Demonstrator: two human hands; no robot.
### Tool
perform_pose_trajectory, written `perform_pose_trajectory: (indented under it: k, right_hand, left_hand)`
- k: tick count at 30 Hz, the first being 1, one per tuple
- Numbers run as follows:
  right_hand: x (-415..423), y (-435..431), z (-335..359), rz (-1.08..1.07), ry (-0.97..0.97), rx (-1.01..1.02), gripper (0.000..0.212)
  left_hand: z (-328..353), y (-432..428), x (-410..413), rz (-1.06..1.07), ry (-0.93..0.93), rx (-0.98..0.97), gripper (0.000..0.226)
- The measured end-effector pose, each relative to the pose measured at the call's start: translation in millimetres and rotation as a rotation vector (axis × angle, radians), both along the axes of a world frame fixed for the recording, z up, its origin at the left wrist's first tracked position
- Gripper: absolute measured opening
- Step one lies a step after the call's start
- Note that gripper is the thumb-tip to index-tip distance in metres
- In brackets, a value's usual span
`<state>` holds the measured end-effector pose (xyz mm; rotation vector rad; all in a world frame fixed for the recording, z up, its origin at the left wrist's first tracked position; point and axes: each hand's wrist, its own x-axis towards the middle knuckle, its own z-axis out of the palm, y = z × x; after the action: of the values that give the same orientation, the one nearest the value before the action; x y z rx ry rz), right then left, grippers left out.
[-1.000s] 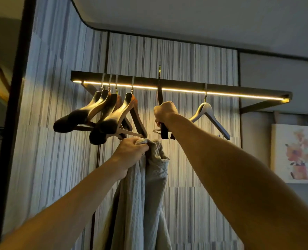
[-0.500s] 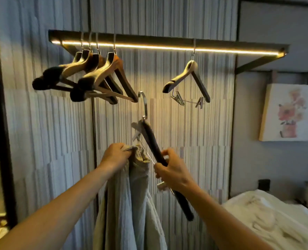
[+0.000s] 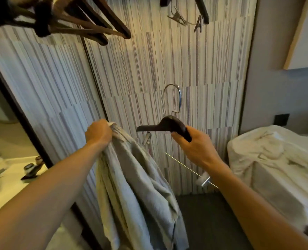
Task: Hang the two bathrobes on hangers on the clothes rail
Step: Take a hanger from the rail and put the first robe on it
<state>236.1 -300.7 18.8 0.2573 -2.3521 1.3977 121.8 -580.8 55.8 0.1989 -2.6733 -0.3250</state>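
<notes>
Lowered off the rail, hanger point(image 3: 165, 124) faces bathrobe point(image 3: 135, 177), bed point(image 3: 276, 159) beside

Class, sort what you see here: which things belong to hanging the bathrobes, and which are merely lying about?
Job: pale grey bathrobe in left hand; dark wooden hanger in right hand; white bathrobe on bed.
Lying about: framed picture; toiletries on counter.

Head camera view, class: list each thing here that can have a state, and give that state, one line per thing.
Left hand: shut on the bathrobe's top edge.
Bathrobe: hanging limp from that hand, not on a hanger.
Right hand: shut on one arm of the dark hanger.
Dark hanger: off the rail, hook up, empty.
Wooden hangers: bunched at top left, empty.
Clip hanger: empty.
White bathrobe: crumpled on the bed.
</notes>
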Motion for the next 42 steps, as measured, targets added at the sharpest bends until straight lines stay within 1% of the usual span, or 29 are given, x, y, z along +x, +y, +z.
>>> perform_pose_trajectory:
  k: [2, 4, 6, 8, 9, 11, 13, 16, 18, 20, 21, 24, 25, 27, 28, 29, 30, 32, 33, 34, 36, 38, 40, 42]
  right_hand:
    - [10, 10, 0, 0.001, 0.018, 0.029, 0.01]
    - [16, 17, 2, 0.022, 0.018, 0.038, 0.008]
    - [19, 22, 2, 0.092, -0.023, 0.018, 0.015]
    - [21, 24, -2, 0.194, -0.107, -0.063, 0.02]
    - [22, 24, -4, 0.234, -0.145, -0.108, 0.02]
    - [20, 23, -11, 0.258, -0.192, -0.123, 0.02]
    - [17, 19, -19, 0.255, -0.223, -0.124, 0.021]
    - [8, 1, -31, 0.21, -0.205, -0.108, 0.022]
    - [4, -12, -36, 0.12, -0.141, -0.081, 0.02]
    - [2, -19, -37, 0.071, -0.091, -0.109, 0.02]
    - [0, -18, -36, 0.069, -0.071, -0.137, 0.02]
    - [-3, -17, -30, 0.107, -0.051, -0.219, 0.02]
    - [-4, -16, -28, 0.124, -0.05, -0.249, 0.02]
    - [-5, -17, -23, 0.194, -0.076, -0.3, 0.024]
    - [-5, -17, -22, 0.238, -0.113, -0.329, 0.029]
    - [-4, -16, -20, 0.274, -0.16, -0.369, 0.033]
    - [-4, -15, -19, 0.296, -0.216, -0.4, 0.037]
    - [-13, -8, -25, 0.286, -0.343, -0.428, 0.039]
    - [-20, -2, -30, 0.274, -0.402, -0.401, 0.037]
    - [-27, 4, -36, 0.275, -0.454, -0.311, 0.033]
    - [-36, 13, -51, 0.353, -0.561, -0.107, 0.023]
    - [-42, 13, -66, 0.446, -0.673, 0.058, 0.019]
    - [-45, 5, -77, 0.464, -0.628, 0.209, 0.018]
    - [-45, -5, -80, 0.422, -0.559, 0.238, 0.011]
  left_hand:
    - [-12, -8, 1, 0.046, -0.039, 0.002, 0.027]
    - [-26, -4, 3, 0.052, -0.047, 0.092, 0.028]
    - [-35, 9, 5, -0.02, -0.017, 0.221, 0.024]
    - [-38, 23, 5, -0.127, 0.001, 0.284, 0.017]
    - [-39, 30, 6, -0.172, 0.005, 0.296, 0.017]
    - [-36, 43, 13, -0.266, 0.029, 0.313, 0.025]
    - [-31, 59, 20, -0.384, 0.048, 0.29, 0.029]
    - [-21, 89, 39, -0.536, 0.075, 0.264, 0.017]
    - [-15, 106, 53, -0.597, 0.12, 0.326, 0.02]
    - [-11, 111, 64, -0.657, 0.129, 0.376, 0.024]
    - [-10, 111, 65, -0.701, 0.143, 0.357, 0.024]
    - [-12, 100, 57, -0.753, 0.232, 0.141, 0.034]
    - [-14, 96, 53, -0.788, 0.211, 0.116, 0.037]
    - [-16, 96, 50, -0.849, 0.101, 0.161, 0.039]
    - [-17, 96, 47, -0.842, 0.075, 0.151, 0.046]
    - [-18, 95, 44, -0.826, 0.095, 0.107, 0.055]
    - [-20, 93, 39, -0.812, 0.14, 0.057, 0.063]
    - [-24, 89, 34, -0.812, 0.245, -0.024, 0.068]
    - [-26, 88, 31, -0.825, 0.275, -0.053, 0.069]
    - [-28, 87, 30, -0.846, 0.301, -0.067, 0.069]
    - [-27, 86, 30, -0.881, 0.326, -0.075, 0.069]
    - [-24, 84, 29, -0.913, 0.34, -0.039, 0.067]
    - [-21, 79, 28, -0.944, 0.346, -0.001, 0.061]
    - [-20, 73, 29, -0.961, 0.342, 0.014, 0.06]
